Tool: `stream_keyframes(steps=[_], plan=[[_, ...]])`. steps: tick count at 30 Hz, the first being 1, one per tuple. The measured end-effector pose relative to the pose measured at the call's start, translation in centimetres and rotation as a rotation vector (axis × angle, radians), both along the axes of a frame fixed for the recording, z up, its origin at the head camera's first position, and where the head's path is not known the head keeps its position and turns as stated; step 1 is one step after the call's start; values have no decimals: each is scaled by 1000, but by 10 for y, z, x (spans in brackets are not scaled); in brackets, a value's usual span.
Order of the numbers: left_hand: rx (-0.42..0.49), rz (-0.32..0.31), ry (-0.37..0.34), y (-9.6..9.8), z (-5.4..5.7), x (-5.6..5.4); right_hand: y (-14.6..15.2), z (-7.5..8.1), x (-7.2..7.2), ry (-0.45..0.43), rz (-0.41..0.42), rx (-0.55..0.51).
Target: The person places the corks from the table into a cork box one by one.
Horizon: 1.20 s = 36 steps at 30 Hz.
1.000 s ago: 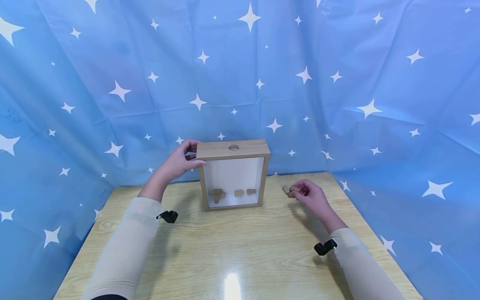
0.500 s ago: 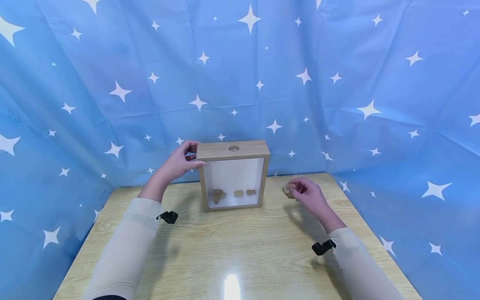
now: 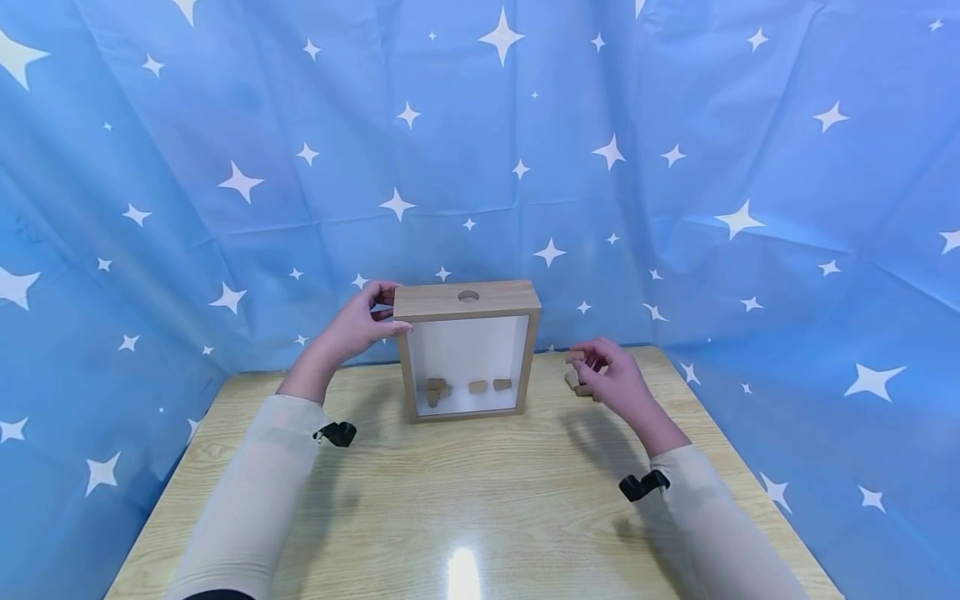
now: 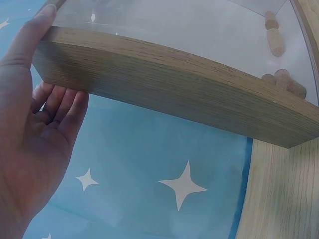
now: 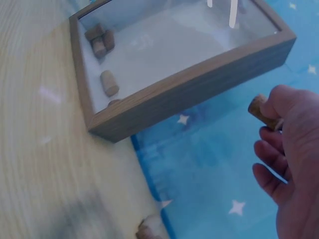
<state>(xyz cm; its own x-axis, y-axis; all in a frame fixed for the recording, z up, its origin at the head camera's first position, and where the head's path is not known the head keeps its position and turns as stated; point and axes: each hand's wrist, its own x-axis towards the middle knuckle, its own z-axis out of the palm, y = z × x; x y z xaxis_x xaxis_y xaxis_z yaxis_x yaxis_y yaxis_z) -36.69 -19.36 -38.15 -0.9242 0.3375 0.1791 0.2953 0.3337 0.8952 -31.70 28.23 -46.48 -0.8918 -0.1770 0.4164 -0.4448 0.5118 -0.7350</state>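
Observation:
A wooden shadow box (image 3: 427, 303) with a clear front and a round hole (image 3: 468, 296) in its top stands upright on the table. My left hand (image 3: 356, 323) grips its upper left corner, thumb in front and fingers behind. Several corks (image 3: 477, 387) lie in the bottom of the box. To the right of the box, my right hand (image 3: 618, 385) pinches one cork (image 5: 264, 112) between thumb and finger, above the tabletop. Below that hand, a few loose corks (image 3: 573, 381) lie on the table, partly hidden by it.
The light wood table (image 3: 450, 483) ends at the back against a blue curtain (image 3: 480, 167) with white stars. The curtain also runs along both sides. A bright glare spot shows near the table's front.
My right hand has lifted a cork off the group on the table and moved up and slightly left with it. The left hand and the box have stayed in place.

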Motion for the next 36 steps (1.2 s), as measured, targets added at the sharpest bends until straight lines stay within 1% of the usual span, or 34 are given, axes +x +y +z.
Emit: stream_keyframes(steps=[8, 11, 12, 15, 18, 22, 25, 30, 36], plan=[[9, 0, -7, 0, -1, 0, -10, 24, -2, 178, 19, -12], [12, -1, -7, 0, -1, -1, -16, 36, 0, 223, 27, -23], [12, -2, -6, 0, -1, -1, -19, 42, 3, 234, 31, -25], [11, -3, -3, -1, -1, -1, -25, 55, 8, 253, 43, -37], [11, -4, -4, -1, -1, -1, -30, 63, 7, 273, 46, -42], [7, -2, 0, -1, -1, -1, -29, 62, -5, 300, 37, -24], [2, -1, 1, 0, -1, -1, -28, 64, -11, 289, 34, -15], [0, -1, -2, 0, -1, -1, -30, 73, -10, 259, 48, -23], [12, -8, -3, 0, -1, 0, -36, 82, -11, 280, 60, -27]])
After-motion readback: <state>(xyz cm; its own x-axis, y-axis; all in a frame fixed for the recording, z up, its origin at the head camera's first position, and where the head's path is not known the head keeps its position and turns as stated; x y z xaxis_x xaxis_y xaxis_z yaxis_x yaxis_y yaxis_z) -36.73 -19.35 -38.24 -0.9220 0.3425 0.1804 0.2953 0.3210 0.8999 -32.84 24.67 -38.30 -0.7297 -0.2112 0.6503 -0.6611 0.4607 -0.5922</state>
